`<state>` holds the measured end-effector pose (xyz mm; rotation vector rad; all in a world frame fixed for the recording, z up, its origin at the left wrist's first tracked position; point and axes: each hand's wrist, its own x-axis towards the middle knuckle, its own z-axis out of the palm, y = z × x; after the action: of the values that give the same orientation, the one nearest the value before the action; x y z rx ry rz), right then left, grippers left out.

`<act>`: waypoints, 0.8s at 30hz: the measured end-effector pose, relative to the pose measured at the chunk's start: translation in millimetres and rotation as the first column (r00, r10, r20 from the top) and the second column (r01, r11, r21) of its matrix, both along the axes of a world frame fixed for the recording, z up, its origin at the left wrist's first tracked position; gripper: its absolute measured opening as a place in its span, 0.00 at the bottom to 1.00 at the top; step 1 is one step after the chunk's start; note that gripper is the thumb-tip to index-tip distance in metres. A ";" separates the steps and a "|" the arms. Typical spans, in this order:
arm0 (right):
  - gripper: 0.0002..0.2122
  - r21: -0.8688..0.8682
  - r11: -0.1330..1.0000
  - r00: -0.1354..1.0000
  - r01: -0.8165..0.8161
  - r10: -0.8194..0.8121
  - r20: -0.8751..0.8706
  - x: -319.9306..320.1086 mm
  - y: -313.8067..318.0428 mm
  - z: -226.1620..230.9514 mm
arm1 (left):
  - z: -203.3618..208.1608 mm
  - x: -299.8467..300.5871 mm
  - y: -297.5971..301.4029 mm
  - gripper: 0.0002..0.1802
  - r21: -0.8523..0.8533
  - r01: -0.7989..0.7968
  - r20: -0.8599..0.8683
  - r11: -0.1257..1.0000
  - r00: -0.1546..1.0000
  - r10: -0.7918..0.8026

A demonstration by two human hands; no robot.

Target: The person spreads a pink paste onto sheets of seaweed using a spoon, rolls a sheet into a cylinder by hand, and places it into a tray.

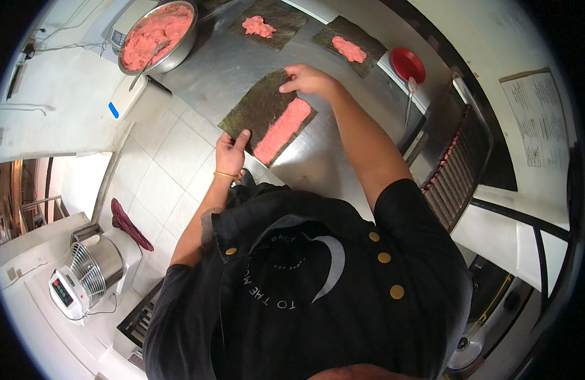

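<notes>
The seaweed [257, 109] (dark green) bears pink paste [283, 132].

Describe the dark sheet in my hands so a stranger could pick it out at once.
On the steel table, look to the edge nearest you. There, your left hand and right hand pinch a dark sheet. Unlike the two farther sheets with shorter pink lumps, it carries a long, even pink strip.

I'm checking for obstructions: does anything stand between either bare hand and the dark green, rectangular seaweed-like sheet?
Nothing visible does: the left hand and right hand both hold the dark green sheet directly by its edges. The long pink paste strip lies clear of both.
</notes>
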<state>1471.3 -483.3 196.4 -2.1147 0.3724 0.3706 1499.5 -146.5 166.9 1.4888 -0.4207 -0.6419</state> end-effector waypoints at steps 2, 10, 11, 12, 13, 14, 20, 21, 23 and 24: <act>0.23 0.145 0.980 0.986 0.136 -0.148 0.077 -21.2 -6.6 -16.5 | -3.6 28.0 -9.9 0.14 -0.069 0.042 -0.011 0.997 0.999 -0.043; 0.26 0.101 0.865 0.833 0.492 -0.501 0.233 -62.9 52.8 -10.7 | -9.7 159.4 -90.5 0.17 -0.110 0.528 -0.112 0.842 0.835 -0.538; 0.24 0.281 0.772 0.753 0.570 -0.628 0.196 -69.2 74.2 8.3 | -4.0 167.0 -95.2 0.18 -0.114 0.512 -0.187 0.851 0.830 -0.525; 0.23 0.350 0.720 0.719 0.600 -0.677 0.160 -76.0 83.0 8.9 | -3.2 173.9 -103.7 0.18 -0.103 0.569 -0.177 0.816 0.797 -0.578; 0.23 0.416 0.662 0.684 0.623 -0.719 0.120 -81.5 90.4 2.3 | -5.4 180.4 -109.3 0.18 -0.095 0.620 -0.172 0.779 0.761 -0.626; 0.22 0.482 0.596 0.649 0.642 -0.758 0.072 -90.2 101.0 -7.1 | -5.9 180.6 -111.5 0.18 -0.089 0.657 -0.161 0.748 0.732 -0.662; 0.17 0.477 0.410 0.390 0.777 -0.909 0.147 -144.4 164.8 -36.7 | 0.1 134.7 -114.8 0.17 -0.088 0.832 -0.307 0.548 0.501 -0.810; 0.17 0.375 0.428 0.377 0.822 -0.904 0.204 -159.5 176.4 -37.4 | -2.0 122.7 -112.6 0.17 -0.033 0.852 -0.294 0.523 0.492 -0.819; 0.17 0.216 0.441 0.462 0.871 -0.885 -0.059 -170.9 190.7 13.0 | -4.5 116.4 -99.4 0.18 0.092 0.873 -0.246 0.480 0.487 -0.838; 0.17 0.255 0.402 0.428 0.879 -0.902 -0.052 -189.0 203.2 11.5 | -6.4 99.6 -99.6 0.19 0.079 0.888 -0.234 0.453 0.458 -0.857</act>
<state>1282.3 -280.1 207.9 -1.3762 1.2738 -0.3331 1599.1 -246.1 160.5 1.2939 -1.0681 -1.6817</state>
